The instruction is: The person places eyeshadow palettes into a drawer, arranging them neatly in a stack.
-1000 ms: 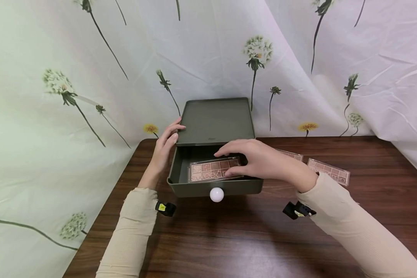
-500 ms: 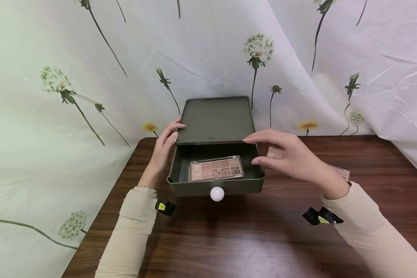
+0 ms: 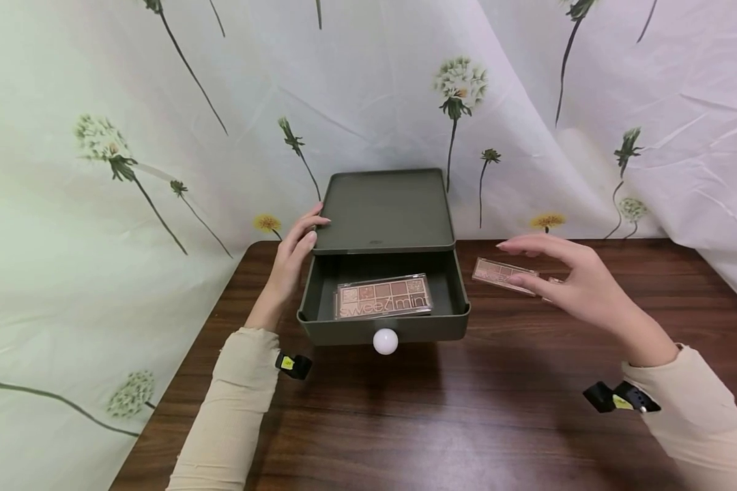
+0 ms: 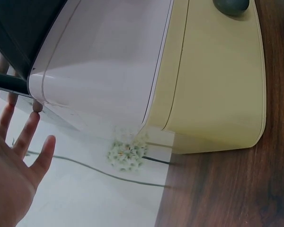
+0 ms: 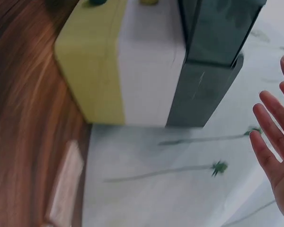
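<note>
The dark green top drawer [image 3: 331,333] of a small cabinet [image 3: 383,208] is pulled out, with a round white knob on its front. Inside lies an eyeshadow palette [image 3: 383,297] in a clear case; an edge under it hints at another. My left hand [image 3: 287,262] rests on the cabinet's upper left side, its fingers spread in the left wrist view. To the right, my right hand [image 3: 580,290] hovers over the table, holding nothing, thumb and fingers apart. Beneath and beside it lies a palette [image 3: 494,271]; a second one [image 3: 551,281] is mostly hidden by the hand.
The wrist views show a pale middle tier [image 4: 104,61] and a yellow bottom tier [image 4: 217,85] under the green one. Everything stands on a dark wooden table [image 3: 368,423]. A white cloth [image 3: 368,82] with dandelion prints hangs behind and along the left.
My right hand has left the palette in the drawer and moved right, out over the palettes on the table. The left hand has stayed at the cabinet's side.
</note>
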### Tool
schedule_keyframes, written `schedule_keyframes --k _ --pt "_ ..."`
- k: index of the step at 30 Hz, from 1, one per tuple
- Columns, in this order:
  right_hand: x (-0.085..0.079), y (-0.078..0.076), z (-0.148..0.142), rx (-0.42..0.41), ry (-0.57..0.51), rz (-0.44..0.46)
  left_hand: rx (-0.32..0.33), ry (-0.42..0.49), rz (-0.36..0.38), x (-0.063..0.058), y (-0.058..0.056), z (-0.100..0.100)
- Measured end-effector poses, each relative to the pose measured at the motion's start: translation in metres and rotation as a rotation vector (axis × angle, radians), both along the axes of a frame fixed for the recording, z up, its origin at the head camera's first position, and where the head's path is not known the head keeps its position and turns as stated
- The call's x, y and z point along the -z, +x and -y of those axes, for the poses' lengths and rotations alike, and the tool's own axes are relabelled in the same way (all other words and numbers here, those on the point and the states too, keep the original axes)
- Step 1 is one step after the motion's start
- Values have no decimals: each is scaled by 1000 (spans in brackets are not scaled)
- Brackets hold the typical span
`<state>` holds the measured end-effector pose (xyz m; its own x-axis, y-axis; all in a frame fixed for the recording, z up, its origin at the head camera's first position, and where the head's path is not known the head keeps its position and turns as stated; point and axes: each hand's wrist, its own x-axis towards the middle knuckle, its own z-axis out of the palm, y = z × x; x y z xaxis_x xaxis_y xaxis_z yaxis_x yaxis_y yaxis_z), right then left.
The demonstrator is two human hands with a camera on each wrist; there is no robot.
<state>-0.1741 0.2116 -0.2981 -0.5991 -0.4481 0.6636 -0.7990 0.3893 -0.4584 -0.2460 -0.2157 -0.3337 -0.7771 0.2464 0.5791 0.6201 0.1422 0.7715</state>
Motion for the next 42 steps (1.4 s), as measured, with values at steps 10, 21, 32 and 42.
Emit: schedule_keyframes --k 10,21,32,42 --pt "22 4 -38 157 47 16 1 -5 -5 -1 1 0" --pt "49 7 -75 274 88 123 -2 -9 2 0 1 1" --pt "78 2 -112 406 95 242 8 -5 -11 0 0 1" --pt "99 -9 -138 443 140 431 5 3 -14 1 -1 0"
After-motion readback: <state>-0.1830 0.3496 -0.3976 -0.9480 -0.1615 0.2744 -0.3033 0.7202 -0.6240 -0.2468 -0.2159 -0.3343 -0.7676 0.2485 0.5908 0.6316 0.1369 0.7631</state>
